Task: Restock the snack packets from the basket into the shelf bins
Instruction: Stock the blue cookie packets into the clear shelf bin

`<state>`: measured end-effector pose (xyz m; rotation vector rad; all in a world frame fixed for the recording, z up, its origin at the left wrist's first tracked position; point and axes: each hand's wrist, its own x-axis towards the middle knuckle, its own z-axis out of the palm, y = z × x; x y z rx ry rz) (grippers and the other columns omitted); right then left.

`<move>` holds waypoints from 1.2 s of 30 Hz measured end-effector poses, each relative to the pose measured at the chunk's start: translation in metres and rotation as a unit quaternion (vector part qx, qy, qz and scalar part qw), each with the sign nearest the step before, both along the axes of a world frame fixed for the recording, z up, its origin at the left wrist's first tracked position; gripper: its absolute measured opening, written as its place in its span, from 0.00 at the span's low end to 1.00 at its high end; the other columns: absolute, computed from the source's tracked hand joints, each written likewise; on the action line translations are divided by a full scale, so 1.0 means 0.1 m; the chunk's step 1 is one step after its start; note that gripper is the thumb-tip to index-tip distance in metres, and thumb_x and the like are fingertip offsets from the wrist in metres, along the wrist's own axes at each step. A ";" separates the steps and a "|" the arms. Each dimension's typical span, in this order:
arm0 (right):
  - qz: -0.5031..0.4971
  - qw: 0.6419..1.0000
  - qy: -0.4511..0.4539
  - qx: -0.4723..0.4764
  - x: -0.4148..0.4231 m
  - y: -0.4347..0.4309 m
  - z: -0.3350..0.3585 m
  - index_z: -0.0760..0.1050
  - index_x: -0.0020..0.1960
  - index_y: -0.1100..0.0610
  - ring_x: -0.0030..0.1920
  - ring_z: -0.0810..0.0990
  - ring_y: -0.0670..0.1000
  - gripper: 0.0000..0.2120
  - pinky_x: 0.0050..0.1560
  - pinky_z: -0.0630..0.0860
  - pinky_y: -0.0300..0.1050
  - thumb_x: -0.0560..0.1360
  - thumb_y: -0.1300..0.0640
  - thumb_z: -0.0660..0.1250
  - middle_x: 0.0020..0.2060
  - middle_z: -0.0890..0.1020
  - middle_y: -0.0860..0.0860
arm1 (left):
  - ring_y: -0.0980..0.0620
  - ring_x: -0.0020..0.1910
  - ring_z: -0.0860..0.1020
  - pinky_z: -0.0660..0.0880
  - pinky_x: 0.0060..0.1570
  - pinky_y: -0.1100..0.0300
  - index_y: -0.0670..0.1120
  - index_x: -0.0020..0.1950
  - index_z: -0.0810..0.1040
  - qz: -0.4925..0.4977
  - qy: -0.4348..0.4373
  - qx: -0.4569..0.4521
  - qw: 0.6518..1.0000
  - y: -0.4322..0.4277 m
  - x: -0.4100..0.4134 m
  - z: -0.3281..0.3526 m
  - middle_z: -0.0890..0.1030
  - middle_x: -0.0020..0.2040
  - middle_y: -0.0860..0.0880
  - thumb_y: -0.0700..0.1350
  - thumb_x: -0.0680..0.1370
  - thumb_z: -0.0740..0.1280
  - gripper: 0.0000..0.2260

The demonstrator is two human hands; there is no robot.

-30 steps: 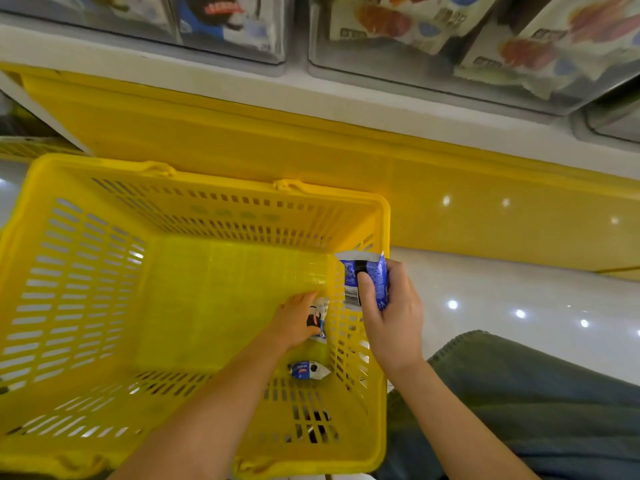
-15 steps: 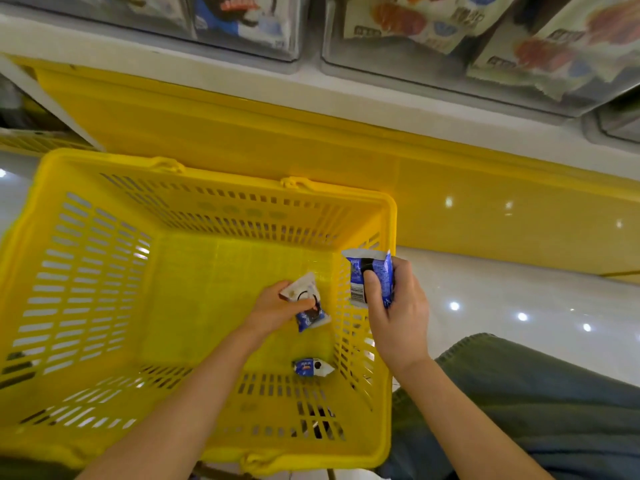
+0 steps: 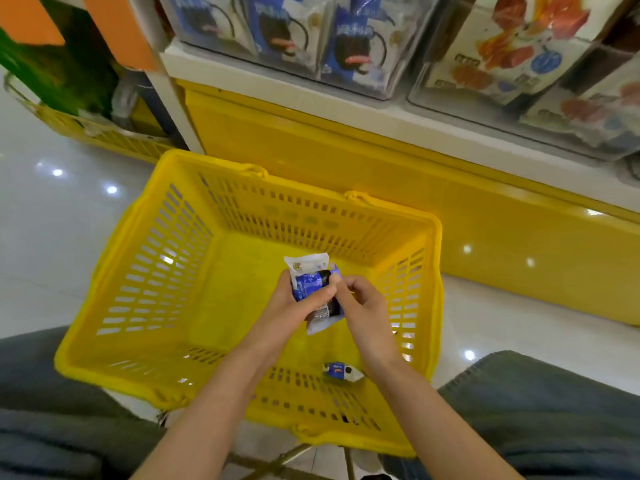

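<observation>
Gathering snack packets (image 3: 310,284) above the basket (image 3: 114,244), left hand (image 3: 291,311) and right hand (image 3: 365,306) both grip them with curled fingers. A lone packet (image 3: 341,371) lies inside the basket; next, likely a lift to the matching shelf bin (image 3: 311,39)

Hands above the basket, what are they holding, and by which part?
They hold blue snack packets, bunched together: the left hand wraps the middle from the left, the right hand pinches the right edge.
</observation>
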<state>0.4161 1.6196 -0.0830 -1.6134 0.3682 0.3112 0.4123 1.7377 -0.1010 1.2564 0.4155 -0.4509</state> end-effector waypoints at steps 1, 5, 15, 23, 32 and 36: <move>0.028 1.000 -0.004 -0.005 0.00 0.05 -0.03 0.77 0.40 0.54 0.36 0.78 0.38 0.09 0.38 0.73 0.30 0.78 0.57 0.62 0.37 0.81 0.49 | 0.57 0.53 0.80 0.76 0.46 0.66 0.48 0.62 0.71 0.012 -0.005 0.018 1.000 0.05 -0.02 0.00 0.81 0.56 0.50 0.49 0.68 0.74 0.25; 0.099 0.990 -0.007 -0.096 0.06 0.02 -0.28 0.78 0.51 0.53 0.47 0.79 0.44 0.10 0.47 0.73 0.33 0.80 0.55 0.58 0.48 0.81 0.49 | 0.62 0.46 0.81 0.74 0.38 0.72 0.49 0.60 0.73 0.043 -0.019 0.039 0.998 0.27 -0.03 -0.04 0.82 0.50 0.56 0.41 0.72 0.71 0.18; 0.398 0.819 0.320 -0.261 -0.28 -0.33 -1.40 0.66 0.69 0.59 0.64 0.73 0.53 0.28 0.54 0.70 0.40 0.73 0.54 0.71 0.66 0.72 0.55 | 0.65 0.45 0.80 0.74 0.37 0.73 0.53 0.54 0.73 0.067 -0.017 0.022 0.997 0.56 0.02 -0.15 0.82 0.45 0.61 0.41 0.72 0.72 0.15; 0.438 0.790 0.261 -0.342 -0.42 -0.28 -1.53 0.72 0.61 0.53 0.53 0.77 0.52 0.17 0.51 0.68 0.41 0.81 0.46 0.52 0.59 0.79 0.55 | 0.64 0.44 0.81 0.74 0.37 0.72 0.52 0.56 0.74 0.095 0.005 0.010 0.995 0.66 0.06 -0.19 0.81 0.49 0.57 0.40 0.72 0.71 0.15; 0.212 0.926 0.258 -0.176 -0.15 -0.05 -1.10 0.75 0.41 0.56 0.35 0.81 0.44 0.23 0.34 0.75 0.31 0.80 0.44 0.49 0.34 0.80 0.51 | 0.58 0.46 0.81 0.76 0.36 0.68 0.52 0.57 0.73 0.115 0.081 0.012 0.990 0.64 -0.02 -0.22 0.82 0.52 0.51 0.45 0.73 0.70 0.13; 0.195 0.950 0.241 -0.047 0.00 0.00 -0.68 0.77 0.54 0.61 0.49 0.82 0.57 0.22 0.57 0.76 0.52 0.79 0.45 0.55 0.48 0.83 0.59 | 0.58 0.46 0.80 0.73 0.35 0.69 0.50 0.58 0.72 0.143 0.103 0.031 0.984 0.61 -0.09 -0.16 0.81 0.52 0.49 0.45 0.73 0.70 0.15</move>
